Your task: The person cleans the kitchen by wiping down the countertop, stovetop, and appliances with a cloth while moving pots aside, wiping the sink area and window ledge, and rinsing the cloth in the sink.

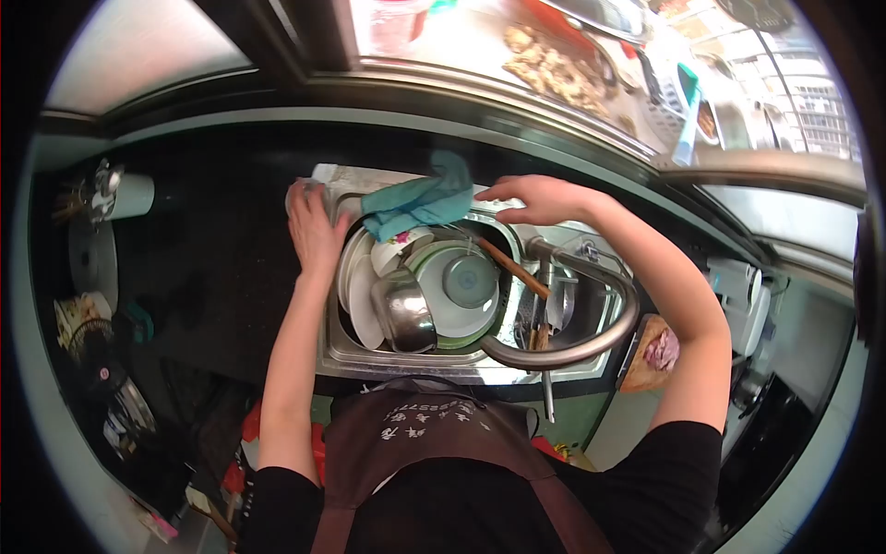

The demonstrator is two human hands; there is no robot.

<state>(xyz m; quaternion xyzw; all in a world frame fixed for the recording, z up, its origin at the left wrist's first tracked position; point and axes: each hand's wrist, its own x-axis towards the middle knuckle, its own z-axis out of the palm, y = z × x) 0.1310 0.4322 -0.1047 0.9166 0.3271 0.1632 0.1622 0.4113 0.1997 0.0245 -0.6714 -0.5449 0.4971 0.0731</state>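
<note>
My left hand (316,231) is at the back left corner of the sink, its fingers curled over a small translucent item (309,187) that is mostly hidden. My right hand (537,199) hovers above the back rim, fingers apart, beside the right end of a teal cloth (415,205). That cloth lies bunched over the sink's back edge. Below it, the left basin (343,351) is piled with dishes: white plates (363,300), a flowered bowl (399,245), a metal pot (406,312) on its side, and a small bowl (470,280) on a larger green-rimmed one (452,319).
A curved faucet (591,351) arches over the right basin, where knives and a wooden handle (513,267) lie. At right, a cutting board (649,355) holds raw meat (662,352). A white utensil holder (132,197) stands far left. Ginger-like roots (554,72) lie beyond the window frame.
</note>
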